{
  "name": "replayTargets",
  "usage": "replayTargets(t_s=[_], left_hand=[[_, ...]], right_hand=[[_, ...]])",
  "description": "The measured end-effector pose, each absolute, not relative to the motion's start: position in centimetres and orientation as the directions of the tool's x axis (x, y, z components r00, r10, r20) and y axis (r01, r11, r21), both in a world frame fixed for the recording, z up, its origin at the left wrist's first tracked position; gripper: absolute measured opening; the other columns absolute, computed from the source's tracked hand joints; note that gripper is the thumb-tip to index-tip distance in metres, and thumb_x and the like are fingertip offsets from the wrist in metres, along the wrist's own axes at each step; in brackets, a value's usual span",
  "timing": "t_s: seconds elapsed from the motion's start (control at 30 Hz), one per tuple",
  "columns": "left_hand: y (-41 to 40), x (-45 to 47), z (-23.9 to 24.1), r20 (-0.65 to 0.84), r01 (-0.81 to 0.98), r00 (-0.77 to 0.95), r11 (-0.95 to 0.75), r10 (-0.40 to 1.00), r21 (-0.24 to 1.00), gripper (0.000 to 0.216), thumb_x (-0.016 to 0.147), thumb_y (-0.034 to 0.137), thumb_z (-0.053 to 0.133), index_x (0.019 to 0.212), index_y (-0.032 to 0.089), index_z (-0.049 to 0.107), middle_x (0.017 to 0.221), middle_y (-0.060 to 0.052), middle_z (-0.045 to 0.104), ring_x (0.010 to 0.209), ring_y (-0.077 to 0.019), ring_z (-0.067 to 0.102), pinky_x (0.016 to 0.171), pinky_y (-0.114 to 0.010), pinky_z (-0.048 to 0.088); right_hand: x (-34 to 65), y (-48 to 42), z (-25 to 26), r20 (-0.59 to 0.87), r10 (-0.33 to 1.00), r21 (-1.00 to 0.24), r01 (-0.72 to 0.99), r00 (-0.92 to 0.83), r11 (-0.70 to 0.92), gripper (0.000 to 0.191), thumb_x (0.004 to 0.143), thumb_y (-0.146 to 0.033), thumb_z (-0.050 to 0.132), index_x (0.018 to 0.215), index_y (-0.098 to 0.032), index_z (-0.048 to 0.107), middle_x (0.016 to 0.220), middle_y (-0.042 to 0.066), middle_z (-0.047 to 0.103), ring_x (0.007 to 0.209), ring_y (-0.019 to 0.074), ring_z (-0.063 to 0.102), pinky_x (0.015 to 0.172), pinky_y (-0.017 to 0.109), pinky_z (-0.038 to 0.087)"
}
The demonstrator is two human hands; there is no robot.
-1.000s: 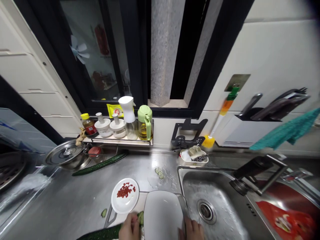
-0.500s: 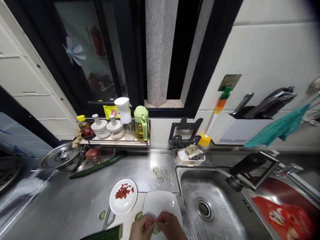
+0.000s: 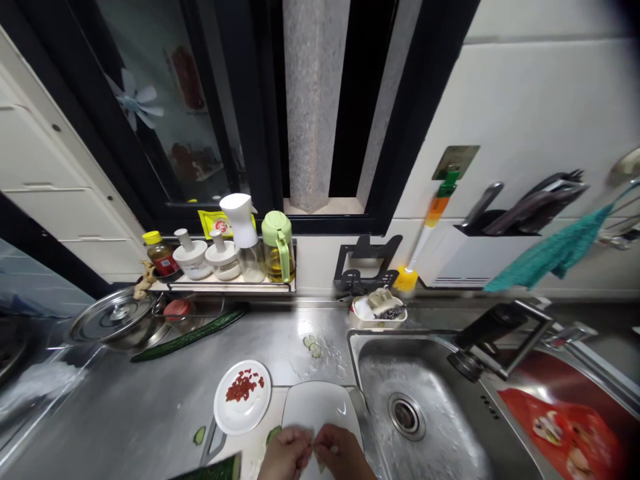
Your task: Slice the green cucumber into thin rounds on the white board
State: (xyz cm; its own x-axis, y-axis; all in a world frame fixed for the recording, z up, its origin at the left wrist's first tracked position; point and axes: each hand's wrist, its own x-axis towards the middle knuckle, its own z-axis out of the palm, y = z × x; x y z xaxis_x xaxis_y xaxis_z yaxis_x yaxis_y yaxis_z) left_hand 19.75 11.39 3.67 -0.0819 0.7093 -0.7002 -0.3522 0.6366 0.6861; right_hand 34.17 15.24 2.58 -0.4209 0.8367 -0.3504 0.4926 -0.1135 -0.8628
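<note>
My left hand point(image 3: 286, 455) and my right hand point(image 3: 344, 455) meet over a white square plate point(image 3: 321, 403), fingertips pinched close together. A thin pale-green cucumber slice point(image 3: 321, 465) shows between them, mostly covered by the fingers. Beneath the plate lies a light cutting board point(image 3: 253, 445), with a piece of cucumber point(image 3: 273, 435) at the plate's left edge. A cut cucumber point(image 3: 213, 471) rests at the bottom edge of the view, left of my left hand. Red dried berries point(image 3: 242, 387) lie on a small round white plate point(image 3: 246, 425) at the back left of the board.
To the right is a steel sink point(image 3: 425, 400) with a black faucet point(image 3: 487, 337). A whole cucumber point(image 3: 190, 335) lies below the condiment rack point(image 3: 230, 287). Loose cucumber slices point(image 3: 313, 347) sit behind the square plate; another slice point(image 3: 199, 435) lies at left. A lidded pot point(image 3: 120, 317) stands far left.
The view has shifted slightly, so the surroundings sit a little further left. The cucumber slice between my fingers shows less than before, and both hands stay over the square plate.
</note>
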Motion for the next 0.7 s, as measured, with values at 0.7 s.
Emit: replayTargets(t_s=[0.7], left_hand=[[15.5, 21.0, 3.2, -0.443, 0.115, -0.291, 0.491, 0.848, 0.864, 0.009, 0.068, 0.026, 0.056, 0.062, 0.022, 0.052, 0.053, 0.007, 0.051, 0.055, -0.0103, 0.048, 0.061, -0.023, 0.035]], right_hand=[[33.6, 18.4, 2.0, -0.477, 0.857, -0.776, 0.551, -0.196, -0.306, 0.018, 0.071, -0.012, 0.043, 0.057, -0.022, 0.046, 0.045, -0.007, 0.048, 0.043, 0.012, 0.051, 0.048, 0.023, 0.037]])
